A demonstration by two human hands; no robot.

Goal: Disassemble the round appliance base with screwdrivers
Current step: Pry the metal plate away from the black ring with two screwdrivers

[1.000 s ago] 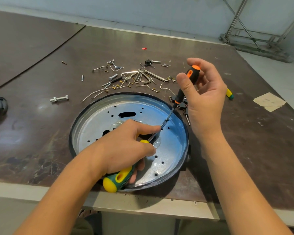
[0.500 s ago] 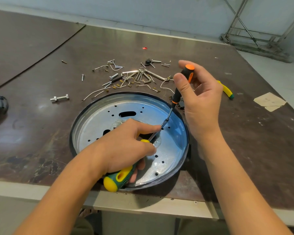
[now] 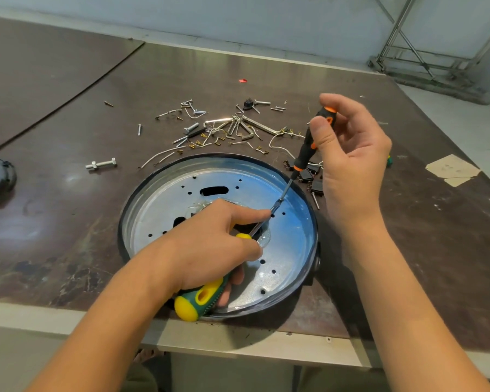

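A scuffed brown worktable (image 3: pixel 68 222) with a pale front edge carries the job. Nearest the edge, the person's left hand (image 3: pixel 210 250) wraps its fingers round the handle of a green-and-yellow screwdriver (image 3: pixel 198 299), forefinger stretched along the shaft. Under it lies the round appliance base (image 3: pixel 167 199), a shiny perforated metal pan in a dark rim, flat on the table by the front edge.

Beyond, the right hand (image 3: pixel 351 159) pinches the cap of a slim black-and-orange screwdriver (image 3: pixel 306 154) between thumb and fingertips, its blade slanting down into the pan. Both tips meet near a small hole right of centre; the forefinger hides the exact contact.

The step appears to be freeing a fastener near the plate's middle, one tool bracing while the other turns. The next move likely calls for downward pressure and a fingertip twirl with the slim blade kept seated; a slip across the smooth metal is the risk.

Black binder clips (image 3: pixel 309 176) crowd the rim under the right hand. Farther off lie a scatter of screws and wires (image 3: pixel 229 128), a bolt (image 3: pixel 101 164), a paper scrap (image 3: pixel 451 169) and a metal frame (image 3: pixel 408 52).
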